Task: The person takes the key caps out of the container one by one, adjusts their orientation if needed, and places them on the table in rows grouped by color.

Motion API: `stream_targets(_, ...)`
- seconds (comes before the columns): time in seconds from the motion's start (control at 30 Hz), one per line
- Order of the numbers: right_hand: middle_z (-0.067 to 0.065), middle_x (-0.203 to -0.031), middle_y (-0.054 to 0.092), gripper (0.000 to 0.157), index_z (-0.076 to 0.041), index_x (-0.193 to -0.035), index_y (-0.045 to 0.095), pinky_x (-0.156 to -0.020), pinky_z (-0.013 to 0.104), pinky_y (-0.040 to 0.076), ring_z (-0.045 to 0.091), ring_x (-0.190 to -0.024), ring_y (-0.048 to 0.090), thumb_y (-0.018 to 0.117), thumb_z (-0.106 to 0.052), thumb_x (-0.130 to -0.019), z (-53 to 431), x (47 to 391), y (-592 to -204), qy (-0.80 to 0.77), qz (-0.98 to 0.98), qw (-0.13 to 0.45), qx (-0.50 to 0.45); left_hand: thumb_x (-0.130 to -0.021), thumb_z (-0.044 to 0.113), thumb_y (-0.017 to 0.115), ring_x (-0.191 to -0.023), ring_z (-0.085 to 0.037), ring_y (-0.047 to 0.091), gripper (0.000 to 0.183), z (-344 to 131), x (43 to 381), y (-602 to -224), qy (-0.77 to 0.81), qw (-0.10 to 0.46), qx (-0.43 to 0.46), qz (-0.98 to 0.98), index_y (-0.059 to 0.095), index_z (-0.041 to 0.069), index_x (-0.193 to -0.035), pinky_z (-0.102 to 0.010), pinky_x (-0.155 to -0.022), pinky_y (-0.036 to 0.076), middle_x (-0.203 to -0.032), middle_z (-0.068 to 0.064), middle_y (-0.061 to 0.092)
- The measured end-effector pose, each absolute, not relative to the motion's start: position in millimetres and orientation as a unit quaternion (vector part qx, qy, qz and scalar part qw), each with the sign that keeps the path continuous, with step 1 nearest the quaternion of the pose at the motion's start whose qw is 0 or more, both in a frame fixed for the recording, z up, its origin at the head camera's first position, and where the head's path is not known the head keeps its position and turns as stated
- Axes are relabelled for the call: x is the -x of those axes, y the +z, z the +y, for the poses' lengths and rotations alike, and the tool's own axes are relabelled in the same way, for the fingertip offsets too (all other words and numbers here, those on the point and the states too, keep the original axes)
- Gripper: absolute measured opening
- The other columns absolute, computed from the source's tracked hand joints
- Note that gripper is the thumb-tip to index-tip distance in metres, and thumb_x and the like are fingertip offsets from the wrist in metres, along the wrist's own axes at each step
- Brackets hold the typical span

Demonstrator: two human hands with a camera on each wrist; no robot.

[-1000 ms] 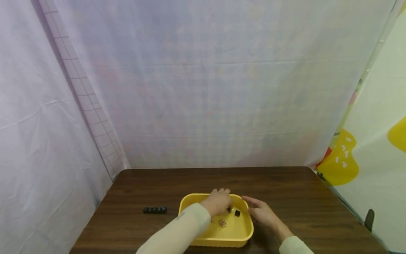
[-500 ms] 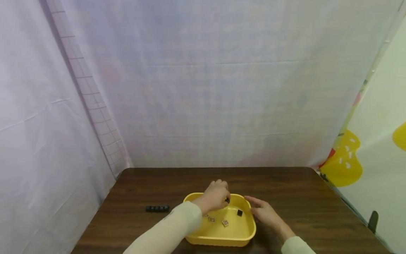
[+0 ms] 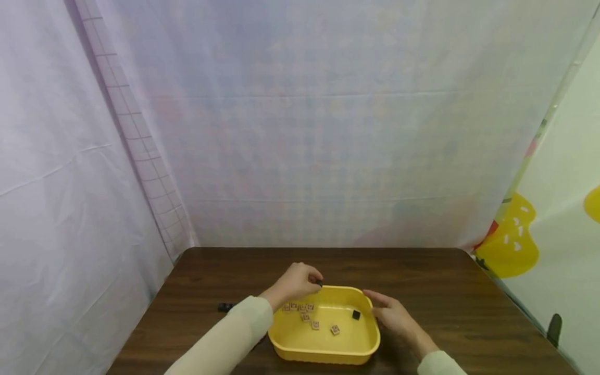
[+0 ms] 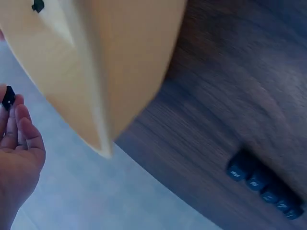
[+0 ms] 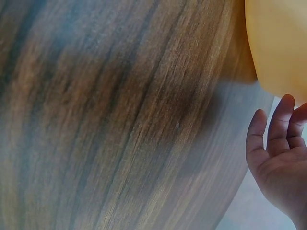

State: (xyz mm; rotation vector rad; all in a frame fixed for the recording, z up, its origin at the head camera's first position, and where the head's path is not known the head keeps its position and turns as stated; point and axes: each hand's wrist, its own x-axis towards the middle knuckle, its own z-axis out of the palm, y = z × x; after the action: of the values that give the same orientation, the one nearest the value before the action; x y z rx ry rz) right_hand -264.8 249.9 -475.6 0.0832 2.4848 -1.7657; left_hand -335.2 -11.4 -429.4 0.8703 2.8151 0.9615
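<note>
My left hand (image 3: 292, 284) pinches a small black keycap (image 4: 8, 97) between thumb and fingertips, over the far left rim of a yellow plastic tray (image 3: 325, 358). Inside the tray, another black keycap (image 3: 356, 315) lies near the right wall. Several small tan square pieces with dark marks (image 3: 315, 325) are scattered across its left and middle. My right hand (image 3: 394, 316) is at the tray's right side, fingers extended along the rim and holding nothing. Left of the tray, a row of black keycaps with white marks (image 4: 268, 187) sits on the table, partly covered by my left sleeve in the head view.
The dark wood-grain table (image 3: 422, 276) extends behind the tray and to both sides. White curtains (image 3: 300, 156) hang behind and at the left. A printed cloth with yellow shapes (image 3: 511, 239) hangs at the right.
My left hand has risen out of the tray and moved left, carrying the black keycap. More tan pieces now show in the tray. The right hand stays by the rim.
</note>
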Motion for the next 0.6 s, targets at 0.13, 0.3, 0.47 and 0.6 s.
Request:
stream_targets(0.13, 0.020, -0.106, 0.067, 0.052, 0.004, -0.141, 0.050, -0.062, 0.034, 0.052, 0.021, -0.069, 0.059, 0.057, 0.002, -0.090, 249.5, 264.6, -475.4, -0.582, 0.811, 0.049, -0.034, -0.090, 0.013, 0.073, -0.091, -0.014, 0.064, 0.023, -29.5, 336.1, -427.9, 0.361, 0.022, -0.248, 0.899, 0.074, 0.009, -0.113, -0.034, -0.080, 0.054, -0.103, -0.002, 0.071)
stream_targets(0.3, 0.016, -0.101, 0.068, 0.053, 0.004, -0.142, 0.048, -0.058, 0.031, 0.050, 0.019, -0.064, 0.055, 0.057, 0.000, -0.090, 250.2, 263.8, -474.8, -0.584, 0.809, 0.051, -0.031, -0.088, 0.014, 0.076, -0.091, -0.018, 0.064, 0.022, -55.2, 336.0, -427.1, 0.404, 0.008, -0.224, 0.887, 0.074, 0.008, -0.110, -0.039, -0.081, 0.054, -0.100, -0.002, 0.070)
stream_targets(0.47, 0.006, -0.071, 0.059, 0.054, 0.004, -0.144, 0.046, -0.051, 0.027, 0.043, 0.014, -0.053, 0.045, 0.057, -0.002, -0.091, 251.9, 264.0, -474.6, -0.577, 0.814, 0.060, -0.021, -0.087, 0.012, 0.076, -0.087, -0.016, 0.063, 0.021, -85.2, 335.5, -430.0, 0.424, -0.007, -0.200, 0.883, 0.074, 0.008, -0.107, -0.037, -0.076, 0.054, -0.093, 0.000, 0.068)
stream_targets(0.6, 0.004, -0.062, 0.052, 0.054, 0.003, -0.144, 0.046, -0.049, 0.025, 0.039, 0.013, -0.051, 0.041, 0.054, -0.001, -0.091, 252.1, 263.7, -475.2, -0.576, 0.814, 0.067, -0.023, -0.085, 0.009, 0.077, -0.087, -0.017, 0.063, 0.021, -109.3, 333.2, -432.8, 0.437, -0.017, -0.171, 0.883, 0.073, 0.007, -0.105, -0.037, -0.075, 0.054, -0.092, 0.000, 0.068)
